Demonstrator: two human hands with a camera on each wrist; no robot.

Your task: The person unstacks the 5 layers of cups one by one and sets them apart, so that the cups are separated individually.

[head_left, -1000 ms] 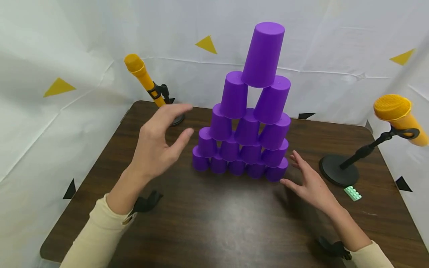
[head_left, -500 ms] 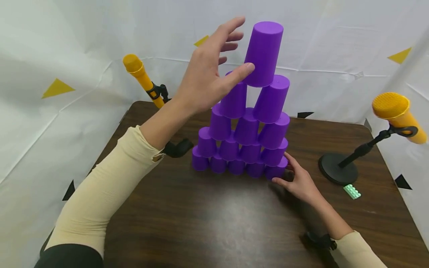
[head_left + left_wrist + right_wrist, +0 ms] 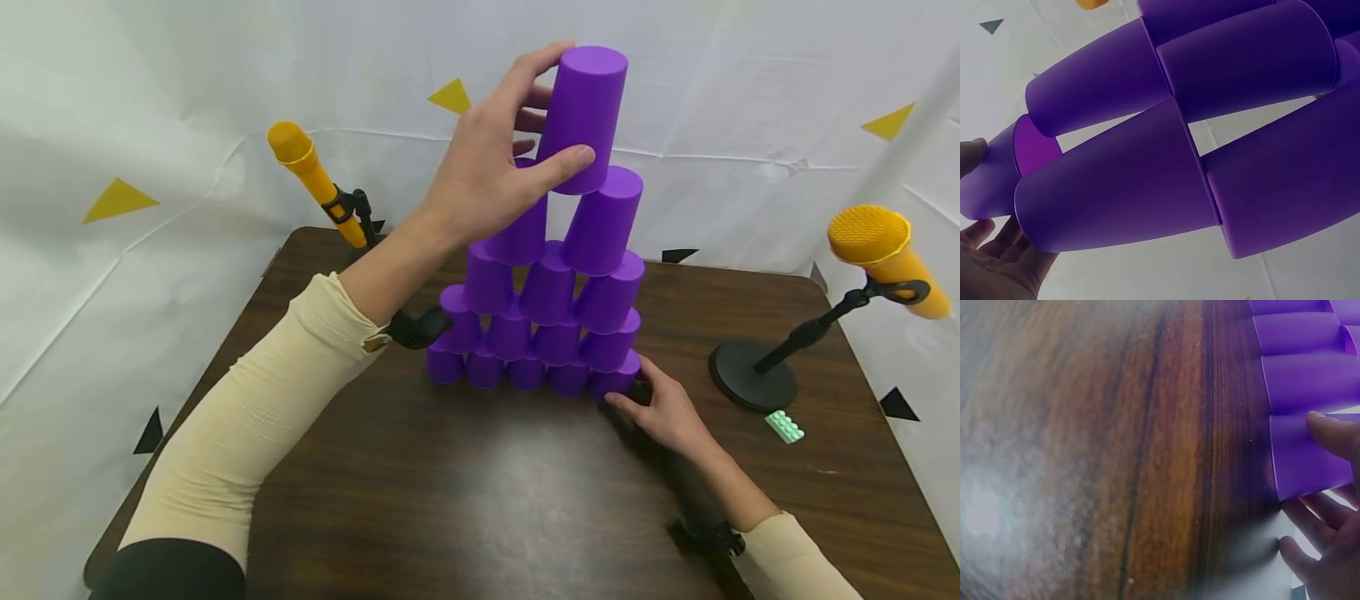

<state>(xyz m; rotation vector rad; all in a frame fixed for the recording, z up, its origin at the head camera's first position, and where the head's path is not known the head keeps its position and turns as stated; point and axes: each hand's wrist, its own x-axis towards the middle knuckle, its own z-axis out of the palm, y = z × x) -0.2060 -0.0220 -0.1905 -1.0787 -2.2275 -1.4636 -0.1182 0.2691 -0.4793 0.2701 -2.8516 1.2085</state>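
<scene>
Purple cups (image 3: 547, 292) stand upside down in a stacked pyramid on the dark wooden table (image 3: 465, 492). At its peak is a single cup (image 3: 585, 104). My left hand (image 3: 483, 167) grips this top cup from the left, thumb across its front and fingers behind. In the left wrist view the cup (image 3: 991, 178) sits between thumb and fingers, its open rim over the cups below. Low on the right, my right hand (image 3: 667, 412) holds the end cup (image 3: 611, 383) of the bottom row. Its thumb lies on that cup (image 3: 1307, 456) in the right wrist view.
A yellow microphone (image 3: 311, 179) on a stand is at the back left. Another yellow microphone (image 3: 885, 254) rises at the right from a round black base (image 3: 752, 377). Beside that base lies a mint-green toy brick (image 3: 784, 427). White sheeting (image 3: 750, 83) hangs behind the table.
My left hand has risen rightward from beside the pyramid and taken hold of the top cup. My right hand has moved left onto the bottom-right cup. The pyramid stands as before.
</scene>
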